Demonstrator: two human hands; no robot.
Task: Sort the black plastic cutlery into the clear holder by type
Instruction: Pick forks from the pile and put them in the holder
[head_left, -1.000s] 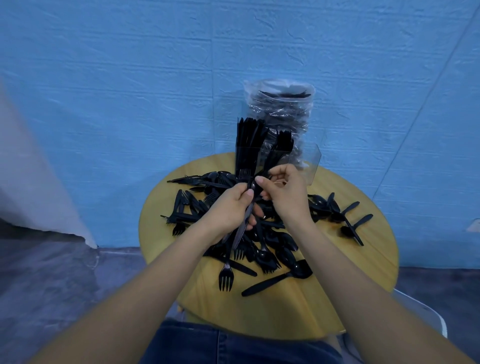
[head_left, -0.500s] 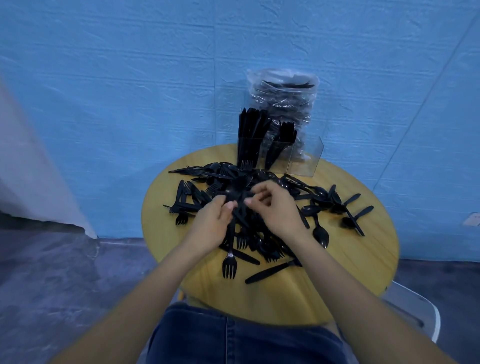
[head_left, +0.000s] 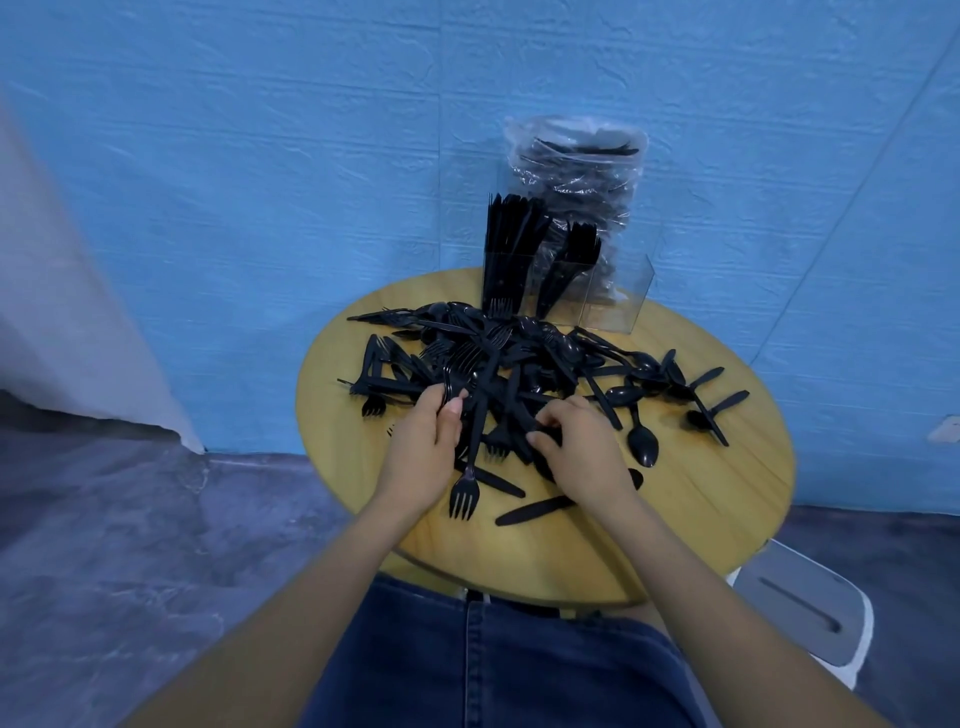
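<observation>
The black cutlery lies in a tangled heap on the round wooden worktop, forks, spoons and knives crossed over one another, with a few spoons strayed to the right. Behind the heap stands the clear holder: its left compartment is packed, the middle holds a smaller bunch, the right one looks empty. The left hand has its grip curled round the handle of a fork, tines hanging toward the person. The right hand digs into the heap, fingers bent over some pieces; what it holds, if anything, I cannot tell. This looks like the gathering step: next, free like pieces and carry them to their matching compartment. A bag of cutlery stands behind
</observation>
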